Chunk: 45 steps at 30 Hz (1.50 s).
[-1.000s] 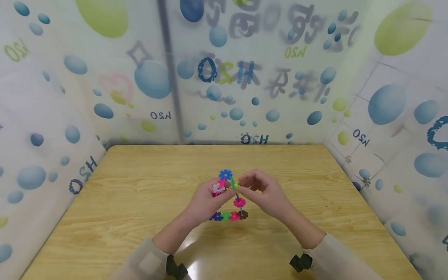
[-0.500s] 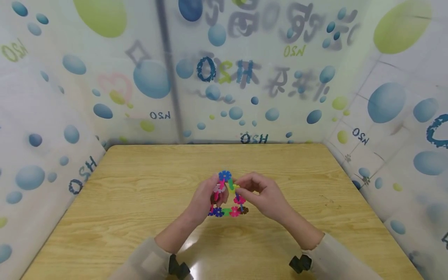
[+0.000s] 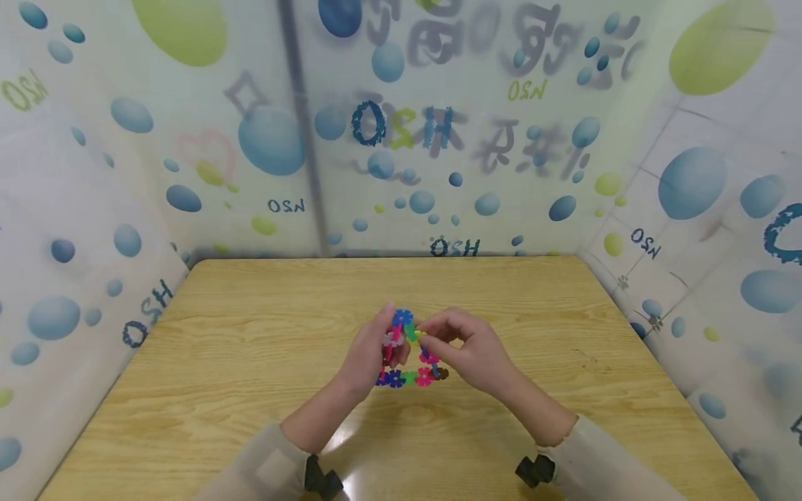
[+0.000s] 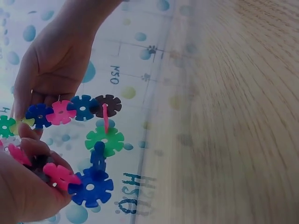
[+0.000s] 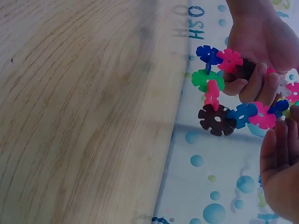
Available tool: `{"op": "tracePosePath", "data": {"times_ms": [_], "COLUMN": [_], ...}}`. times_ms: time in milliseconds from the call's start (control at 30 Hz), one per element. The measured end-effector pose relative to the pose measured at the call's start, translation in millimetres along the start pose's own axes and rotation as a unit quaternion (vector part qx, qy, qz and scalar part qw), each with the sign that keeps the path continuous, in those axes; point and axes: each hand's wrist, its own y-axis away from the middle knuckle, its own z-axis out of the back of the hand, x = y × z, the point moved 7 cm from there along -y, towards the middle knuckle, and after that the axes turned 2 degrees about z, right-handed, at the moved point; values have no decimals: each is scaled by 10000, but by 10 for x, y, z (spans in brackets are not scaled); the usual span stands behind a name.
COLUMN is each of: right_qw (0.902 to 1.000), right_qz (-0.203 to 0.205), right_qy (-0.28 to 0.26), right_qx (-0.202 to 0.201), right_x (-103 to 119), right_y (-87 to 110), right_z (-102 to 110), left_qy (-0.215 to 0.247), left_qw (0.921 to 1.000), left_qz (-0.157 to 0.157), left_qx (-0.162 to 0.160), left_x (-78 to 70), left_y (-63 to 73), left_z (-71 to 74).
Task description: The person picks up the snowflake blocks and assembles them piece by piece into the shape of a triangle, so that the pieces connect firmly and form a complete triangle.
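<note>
A loop of interlocking snowflake discs (image 3: 395, 378), in blue, pink, green, brown, white and yellow, is held up between both hands above the table. My left hand (image 3: 365, 358) grips its left side, with curled fingers behind the pink and brown discs and the thumb upright beside the blue top disc (image 3: 402, 317). My right hand (image 3: 470, 348) pinches the yellow disc (image 4: 24, 125) on the right side between thumb and fingertips. In the right wrist view, the brown corner disc (image 5: 217, 119) and green disc (image 5: 207, 80) hang free of both hands.
The wooden table (image 3: 250, 313) spreads beneath and around the hands. Behind it and at both sides stand pale walls (image 3: 401, 209) printed with blue and green bubbles and lettering. Dark blocks (image 3: 535, 471) are fixed at both sleeve cuffs.
My left thumb has left the green and yellow discs and moved up to the loop's left side. My right fingers have closed onto the yellow disc. The loop has tilted slightly.
</note>
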Motion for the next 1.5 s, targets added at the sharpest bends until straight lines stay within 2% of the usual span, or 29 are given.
{"op": "tracePosePath", "data": {"times_ms": [333,467,667,933,1100,1333,1433,1500], "right_qw": [9999,9998,9993,9992,9987,9987,9981,9973], "right_qz": [-11,-88,-319,-357,-415,-352,-491,-625], "right_qy": [-67,-146,-219,-86,-145,-268,-296,-308], "right_qx": [-108,-74,0,-176,-247,-252,-228,-213], "right_x": [-23,-25,-32,-32,-43,-49,-63,-75], "right_y": [11,12,21,38,54,59,59,59], "right_z": [-10,-18,-32,-27,-18,-14,-20,-22], "left_qy": [692,729,791,658,691,1198,1344,1427], "left_qw": [9976,9973,9967,9970,9958,9887,9863,9864], "left_qz": [76,-1,169,390,511,667,820,783], "left_qx": [-52,6,113,116,307,607,486,246], "left_x": [-19,-36,-5,12,20,43,67,61], "left_y": [-12,-15,-24,-31,-37,-47,-46,-55], "left_z": [-19,-27,-22,-4,-22,-49,-34,-4]}}
